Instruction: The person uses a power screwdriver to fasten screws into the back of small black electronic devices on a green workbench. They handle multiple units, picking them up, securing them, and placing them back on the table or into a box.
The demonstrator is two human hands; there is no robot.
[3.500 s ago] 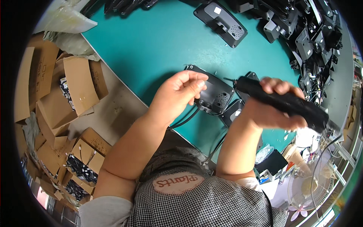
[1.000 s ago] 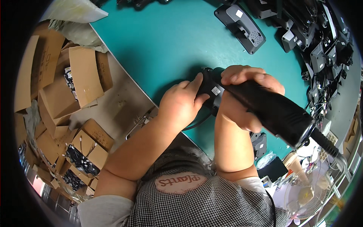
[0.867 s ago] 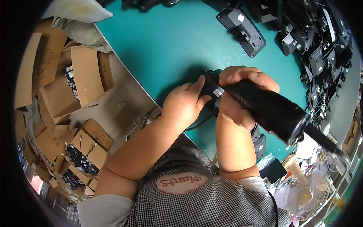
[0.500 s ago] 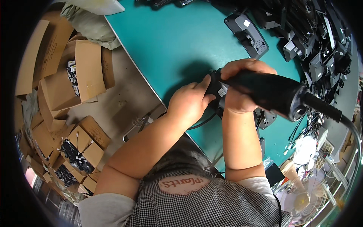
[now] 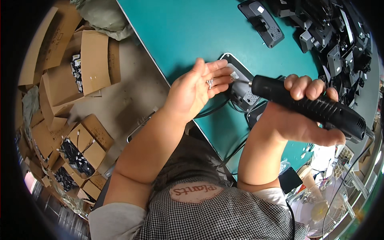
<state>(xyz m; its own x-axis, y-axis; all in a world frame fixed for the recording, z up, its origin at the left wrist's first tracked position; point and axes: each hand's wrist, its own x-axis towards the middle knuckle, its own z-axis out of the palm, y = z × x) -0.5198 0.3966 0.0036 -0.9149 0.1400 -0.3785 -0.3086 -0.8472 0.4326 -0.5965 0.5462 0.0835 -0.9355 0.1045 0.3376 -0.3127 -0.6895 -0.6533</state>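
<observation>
My right hand [image 5: 292, 116] is wrapped round a black electric screwdriver [image 5: 276, 90] held nearly level, its tip toward the left. My left hand [image 5: 196, 86] is palm up with its fingers stretched out. A few small silver screws [image 5: 209, 83] lie on those fingers. Just beyond the fingertips lies a grey-and-black plastic device housing [image 5: 248, 94] with a white label and speaker holes, partly covered by my hand and the tool. A second black housing [image 5: 253, 117] shows in part beneath my right wrist.
Another black housing [image 5: 264, 24] lies farther back on the green tabletop [image 5: 176, 36]. Several more are heaped along the right [image 5: 332, 60]. Cardboard boxes [image 5: 94, 62] with cables stand on the floor at left. A fan [image 5: 320, 212] is at lower right.
My right hand has drawn the screwdriver back to the right, off the housing. My left hand has let go of the housing and turned palm up, showing screws.
</observation>
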